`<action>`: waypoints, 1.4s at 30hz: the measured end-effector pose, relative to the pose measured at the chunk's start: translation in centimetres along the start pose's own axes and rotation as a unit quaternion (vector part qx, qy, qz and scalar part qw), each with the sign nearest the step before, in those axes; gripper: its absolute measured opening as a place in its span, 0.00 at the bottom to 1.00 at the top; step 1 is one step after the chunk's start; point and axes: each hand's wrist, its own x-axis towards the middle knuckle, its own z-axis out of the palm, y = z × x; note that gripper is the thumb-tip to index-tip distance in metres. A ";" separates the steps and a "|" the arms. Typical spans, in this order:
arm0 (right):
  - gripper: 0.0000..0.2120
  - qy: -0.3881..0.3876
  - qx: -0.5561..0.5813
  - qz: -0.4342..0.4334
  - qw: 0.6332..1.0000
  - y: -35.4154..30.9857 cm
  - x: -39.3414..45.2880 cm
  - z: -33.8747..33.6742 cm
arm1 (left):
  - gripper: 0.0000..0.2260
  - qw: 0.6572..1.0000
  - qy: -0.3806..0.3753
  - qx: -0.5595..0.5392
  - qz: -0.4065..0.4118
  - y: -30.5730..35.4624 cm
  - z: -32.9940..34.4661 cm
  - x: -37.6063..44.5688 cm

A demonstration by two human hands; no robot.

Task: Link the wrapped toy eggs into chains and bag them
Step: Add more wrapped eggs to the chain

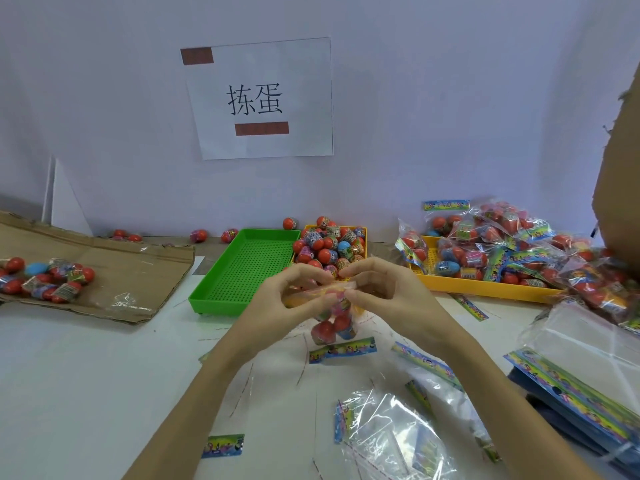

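Clear bag (330,317) of eggs (323,330) is hanging over the table (104,368); your left hand (291,299) and right hand (381,292) fingers are pinching its top

We pinch the bag (330,318) of eggs at its top with left hand (277,301) and right hand (388,292).

White sign (263,98) with two characters taped on wall; torn cardboard sheet (138,268) left.
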 end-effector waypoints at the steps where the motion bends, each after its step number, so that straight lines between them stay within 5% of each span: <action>1: 0.11 -0.004 0.007 -0.010 1.000 0.0 0.0 0.3 | 0.10 1.000 0.005 -0.005 0.001 0.2 0.5 0.0; 7: 0.11 0.075 -0.066 0.007 0.995 0.1 0.5 0.5 | 0.11 0.992 0.099 -0.075 -0.034 0.5 1.0 0.2; 12: 0.10 0.064 -0.163 0.024 0.984 0.5 0.4 0.7 | 0.13 0.968 0.178 -0.162 -0.071 0.5 1.0 0.4; 20: 0.10 0.105 -0.169 0.018 0.980 0.8 0.4 0.9 | 0.04 0.965 0.144 -0.188 -0.111 -0.1 0.4 0.5; 25: 0.09 0.136 -0.146 0.008 0.980 0.8 0.4 0.8 | 0.15 0.957 0.138 -0.218 -0.134 -0.3 0.2 0.5; 31: 0.12 0.197 -0.050 -0.012 0.979 0.4 0.4 1.2 | 0.12 0.927 0.129 -0.306 -0.177 0.2 0.1 0.7; 38: 0.10 0.178 -0.091 0.022 0.980 0.8 0.3 1.3 | 0.10 0.948 0.076 -0.260 -0.167 0.1 -0.2 0.5; 42: 0.11 0.168 -0.081 0.011 0.982 0.5 0.4 1.3 | 0.11 0.954 0.132 -0.230 -0.140 0.1 0.6 0.5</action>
